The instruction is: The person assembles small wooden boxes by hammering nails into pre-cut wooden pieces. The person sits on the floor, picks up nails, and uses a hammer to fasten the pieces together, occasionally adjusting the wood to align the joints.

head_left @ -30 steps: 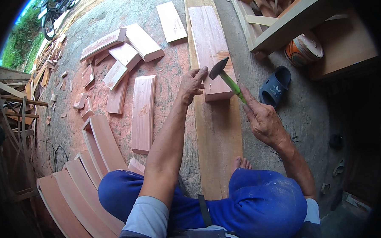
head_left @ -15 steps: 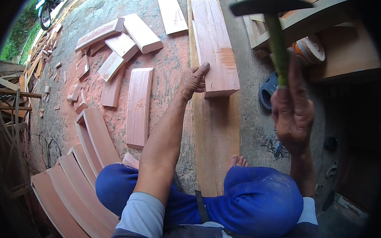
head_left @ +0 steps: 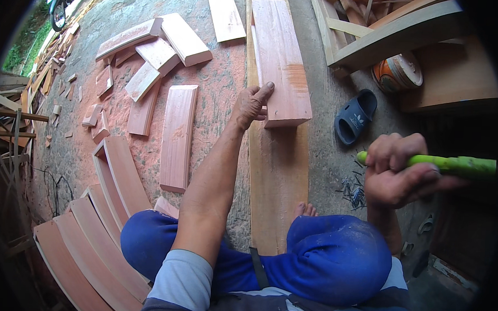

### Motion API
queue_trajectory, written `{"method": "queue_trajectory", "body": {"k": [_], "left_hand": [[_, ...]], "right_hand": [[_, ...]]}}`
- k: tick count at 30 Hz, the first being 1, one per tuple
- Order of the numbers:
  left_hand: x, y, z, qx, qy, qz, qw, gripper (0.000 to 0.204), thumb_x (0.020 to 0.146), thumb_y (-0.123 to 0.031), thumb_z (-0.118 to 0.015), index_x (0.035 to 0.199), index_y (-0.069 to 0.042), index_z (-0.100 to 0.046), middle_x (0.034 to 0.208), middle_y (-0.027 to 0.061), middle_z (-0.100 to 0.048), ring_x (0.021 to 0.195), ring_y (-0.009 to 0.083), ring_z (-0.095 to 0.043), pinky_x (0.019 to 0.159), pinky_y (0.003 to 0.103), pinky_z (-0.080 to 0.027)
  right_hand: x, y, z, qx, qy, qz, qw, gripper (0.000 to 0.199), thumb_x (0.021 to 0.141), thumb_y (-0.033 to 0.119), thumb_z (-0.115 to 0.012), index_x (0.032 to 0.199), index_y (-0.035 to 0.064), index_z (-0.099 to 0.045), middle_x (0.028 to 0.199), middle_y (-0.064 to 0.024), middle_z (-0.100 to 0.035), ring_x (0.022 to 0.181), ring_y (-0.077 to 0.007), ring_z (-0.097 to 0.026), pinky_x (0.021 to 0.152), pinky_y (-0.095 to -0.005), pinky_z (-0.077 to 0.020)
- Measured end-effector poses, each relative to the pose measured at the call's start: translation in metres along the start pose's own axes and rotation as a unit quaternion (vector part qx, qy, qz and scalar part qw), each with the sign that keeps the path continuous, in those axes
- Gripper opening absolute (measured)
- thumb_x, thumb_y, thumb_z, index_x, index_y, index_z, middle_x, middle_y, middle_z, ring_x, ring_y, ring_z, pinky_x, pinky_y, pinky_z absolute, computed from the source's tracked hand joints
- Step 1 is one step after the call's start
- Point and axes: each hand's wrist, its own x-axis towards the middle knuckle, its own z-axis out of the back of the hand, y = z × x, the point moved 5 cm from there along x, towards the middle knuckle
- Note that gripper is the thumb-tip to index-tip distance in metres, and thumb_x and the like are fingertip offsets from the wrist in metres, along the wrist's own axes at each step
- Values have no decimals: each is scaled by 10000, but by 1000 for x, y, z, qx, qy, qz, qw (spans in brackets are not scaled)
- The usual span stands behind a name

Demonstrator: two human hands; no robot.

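Observation:
My left hand (head_left: 252,107) grips the near left edge of a pinkish boxy wooden piece (head_left: 277,48), its thumb on the top face and its fingers at the side. That piece rests on a long flat wooden plank (head_left: 279,173) that runs away from me along the ground. Off to the right, my right hand (head_left: 395,170) is wrapped round the bright green handle of a hammer (head_left: 454,164). The handle lies sideways, and the hammer's head is lost past the dark right rim. Loose nails (head_left: 353,192) lie on the concrete just left of my right wrist.
A dark blue slipper (head_left: 355,117) and a paint bucket (head_left: 398,72) stand at the right, near a wooden frame (head_left: 396,37). Several cut wood blocks (head_left: 177,138) lie to the left. Curved wooden parts (head_left: 89,248) are stacked beside my left knee (head_left: 148,240).
My right hand has swung the hammer from upright to sideways, moving right and slightly down. The slipper and bucket show more fully. My left hand still holds the wooden piece in place.

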Motion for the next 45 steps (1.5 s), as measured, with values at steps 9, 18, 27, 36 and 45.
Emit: {"method": "queue_trajectory", "body": {"k": [9,18,27,36,45], "left_hand": [[3,1,3,-7,10,-5,1000,675,902,-629,-689,1012,37,-687,889,122,-691,643,209,-721,512,292,-578],[7,8,-3,-8,11,-17,1000,660,915,-620,-680,1026,30,-680,882,116,-685,622,192,-715,483,274,-559],[4,13,-8,-1,1,-21,1000,586,942,-554,-679,1043,22,-706,911,100,-704,634,141,-656,584,272,-556],[-9,-20,-15,58,30,-63,996,519,886,-284,-733,1265,58,-642,1026,154,-745,926,207,-716,870,345,-554],[-40,-30,-30,610,-58,-146,777,366,870,-366,-705,931,-5,-708,859,239,-741,914,386,-742,853,498,-554]], "right_hand": [[6,22,1,-67,-42,36,996,500,1031,184,-557,1511,116,-430,1038,-285,-707,690,-286,-683,622,-417,-544],[0,8,-23,-312,119,37,942,681,1046,58,-528,1652,169,-237,725,-136,-619,537,-185,-517,536,-352,-474],[-68,-40,-31,-326,272,-294,856,637,1020,147,-544,1617,197,-325,917,-268,-714,788,-371,-742,720,-491,-555],[-252,-112,-41,-83,97,-509,851,586,1054,232,-534,1611,212,-354,723,-117,-609,676,-178,-624,678,-338,-521],[-262,-115,-56,112,28,-616,779,579,1061,202,-546,1611,209,-363,708,18,-529,627,-93,-519,610,-285,-474]]}}
